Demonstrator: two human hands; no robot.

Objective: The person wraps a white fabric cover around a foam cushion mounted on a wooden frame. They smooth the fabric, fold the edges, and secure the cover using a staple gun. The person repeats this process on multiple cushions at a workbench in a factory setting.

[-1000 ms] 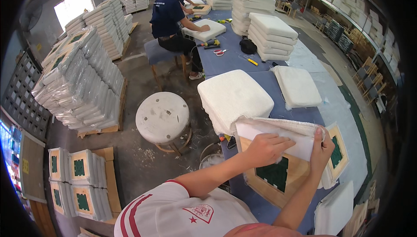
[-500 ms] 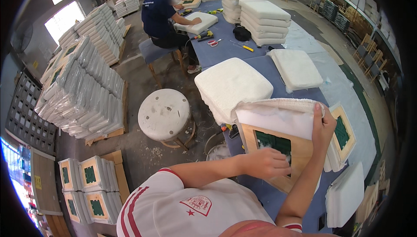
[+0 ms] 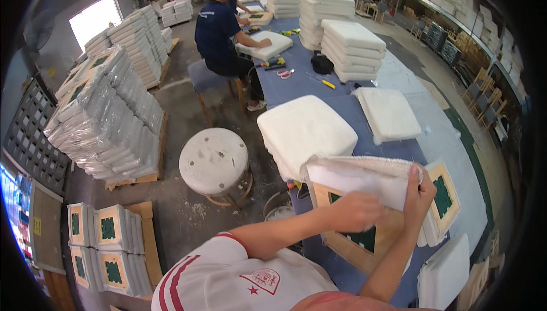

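Both forearms rise from the lower edge and meet over a wooden seat frame point(image 3: 364, 242) lying upside down on the blue table point(image 3: 319, 91), near its front edge. The right hand point(image 3: 419, 188) is raised, wrist bent, fingers curled shut over the right end of the white fabric point(image 3: 356, 175), pinching it and pulling it up over the frame's far side. The left hand point(image 3: 356, 211) lies lower, knuckles up, fingers folded down onto the fabric's lower edge against the wood; how tightly they grip cannot be told. The fabric stretches as a band from the frame's left corner to the right hand.

Just behind the frame a white cushion point(image 3: 305, 131) sits touching the fabric's far edge, so there is little room that way. A second cushion point(image 3: 387, 111) lies further right, apart from the first. Right of the right hand, another frame with green webbing point(image 3: 443, 197) lies close. Below it a white pad point(image 3: 447, 274) hangs at the table's front corner. Left of the table, the floor holds a round stool point(image 3: 215, 160), well apart from the hands. At the far end another person point(image 3: 219, 32) sits working on a cushion beside stacked cushions point(image 3: 353, 49)
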